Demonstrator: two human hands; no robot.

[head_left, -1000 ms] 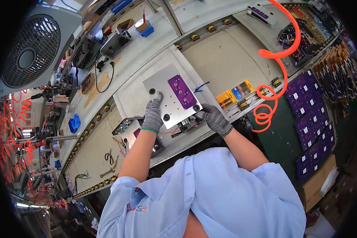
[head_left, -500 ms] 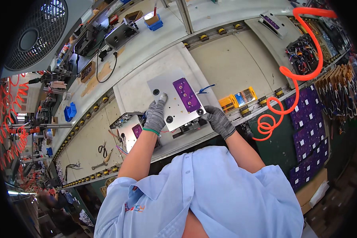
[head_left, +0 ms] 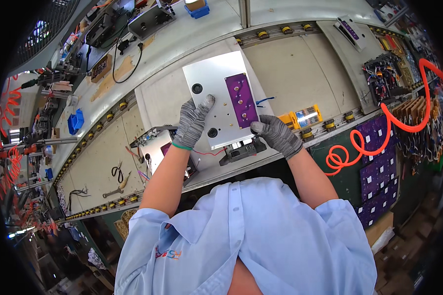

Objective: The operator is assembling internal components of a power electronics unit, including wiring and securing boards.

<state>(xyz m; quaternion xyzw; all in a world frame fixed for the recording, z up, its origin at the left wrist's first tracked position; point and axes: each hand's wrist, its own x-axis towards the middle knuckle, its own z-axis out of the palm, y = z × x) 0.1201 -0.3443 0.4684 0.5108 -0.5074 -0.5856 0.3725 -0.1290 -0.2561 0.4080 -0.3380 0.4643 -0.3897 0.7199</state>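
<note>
I hold a silver metal panel point(head_left: 211, 69) tilted up over a light board point(head_left: 157, 98) on the bench. It carries a purple plate point(head_left: 240, 93) with several small fittings, and round black feet show near its corners. My left hand point(head_left: 192, 123), in a grey knit glove, grips the left edge with the thumb on the face. At the lower right corner, my right hand point(head_left: 280, 136), gloved alike, pinches the edge beside a black foot. Below the panel's lower edge a black part point(head_left: 242, 151) and a red wire show; what lies behind the panel is hidden.
Another silver unit point(head_left: 156, 153) stands left of my left forearm. To the right lies a yellow case point(head_left: 300, 117), under a coiled orange hose point(head_left: 362, 150). Scissors point(head_left: 117, 171) and a wooden-handled tool point(head_left: 119, 188) lie at left. Rollers line the bench edges.
The panel has turned more upright and tipped, so more of the black part shows below it. My right fingers have shifted up along its corner. The whole view has shifted slightly.
</note>
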